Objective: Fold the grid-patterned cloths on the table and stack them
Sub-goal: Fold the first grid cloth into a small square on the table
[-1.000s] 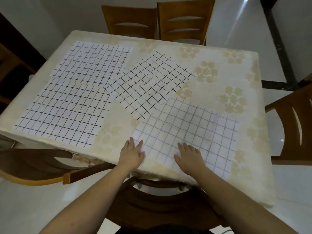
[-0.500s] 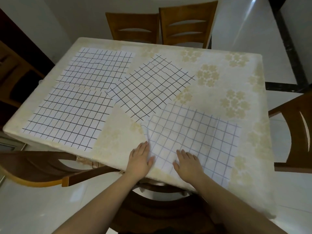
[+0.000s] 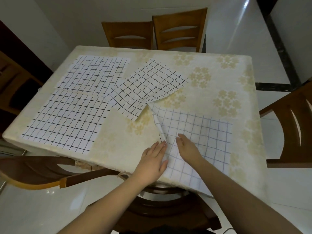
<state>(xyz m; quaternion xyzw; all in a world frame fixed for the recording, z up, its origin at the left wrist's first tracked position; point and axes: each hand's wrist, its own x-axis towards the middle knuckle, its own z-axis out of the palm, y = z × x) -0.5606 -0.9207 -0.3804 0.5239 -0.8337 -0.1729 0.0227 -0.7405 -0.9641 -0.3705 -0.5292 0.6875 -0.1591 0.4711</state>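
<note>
A: Hands?
B: Left hand [image 3: 152, 162] lay flat, fingers straight, pressing the lifted left edge of the nearest cloth [image 3: 194, 141]. Right hand [image 3: 188, 147] lay flat on the same cloth, fingers straight, gripping nothing.
A: Cloth position?
B: Sat at the near right of the table [image 3: 236, 92], near edge draped over the table's rim, left edge raised into a ridge up to its far corner.
A: Others?
B: Three more, spread flat: middle cloth [image 3: 146, 88] angled, just beside the nearest one; far left cloth [image 3: 94, 73]; near left cloth [image 3: 67, 119]. Wooden chairs [image 3: 179, 29] beyond the table.
</note>
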